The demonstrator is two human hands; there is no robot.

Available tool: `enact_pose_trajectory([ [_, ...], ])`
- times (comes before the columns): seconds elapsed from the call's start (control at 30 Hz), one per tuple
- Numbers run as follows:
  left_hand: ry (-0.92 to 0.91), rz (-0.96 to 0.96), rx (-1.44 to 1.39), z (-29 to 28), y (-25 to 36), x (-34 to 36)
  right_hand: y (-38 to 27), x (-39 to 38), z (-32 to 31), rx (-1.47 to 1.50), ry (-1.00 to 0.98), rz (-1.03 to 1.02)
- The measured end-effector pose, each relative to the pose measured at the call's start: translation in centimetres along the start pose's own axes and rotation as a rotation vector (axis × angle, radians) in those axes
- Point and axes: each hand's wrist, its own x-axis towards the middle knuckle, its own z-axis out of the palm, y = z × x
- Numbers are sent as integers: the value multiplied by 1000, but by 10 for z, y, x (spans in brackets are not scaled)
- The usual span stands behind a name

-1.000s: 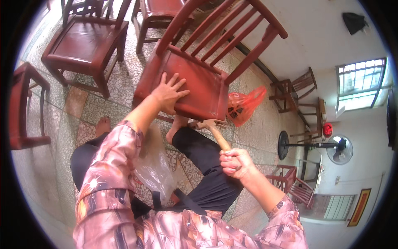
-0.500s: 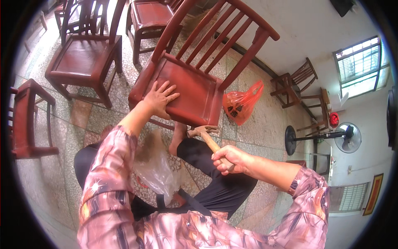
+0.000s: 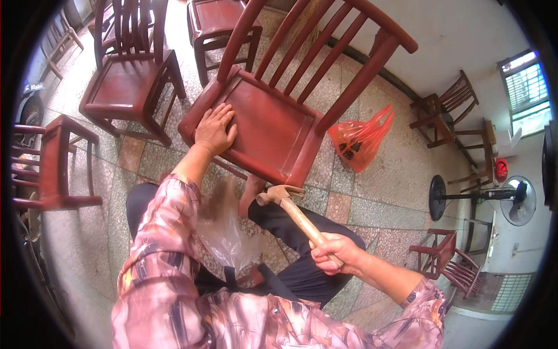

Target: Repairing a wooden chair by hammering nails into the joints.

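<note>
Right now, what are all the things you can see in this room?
chair being worked on: one, red-brown wood, middle, tilted toward the person
other chairs: several, red-brown wood, standing along the left, the top and the right wall
hammer: one, metal head with pale wooden handle, just below the front edge of the chair seat
orange bag: one, thin plastic, on the floor right of the chair
clear bag: one, see-through plastic, on the lap
fan: one, dark stand, far right
floor: speckled stone tiles
window: one, upper right
left hand: flat on the chair seat, pink patterned sleeve
right hand: gripping the hammer handle
</note>
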Motion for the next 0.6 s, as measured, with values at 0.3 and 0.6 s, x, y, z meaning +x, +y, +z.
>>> enact_pose_trajectory([
  [0.3, -85, 58, -58, -3, 6, 8, 58, 26, -45, 21, -190, -251],
  [0.6, -50, -7, 50, 2, 7, 6, -46, 9, -82, -580, -33, 158],
])
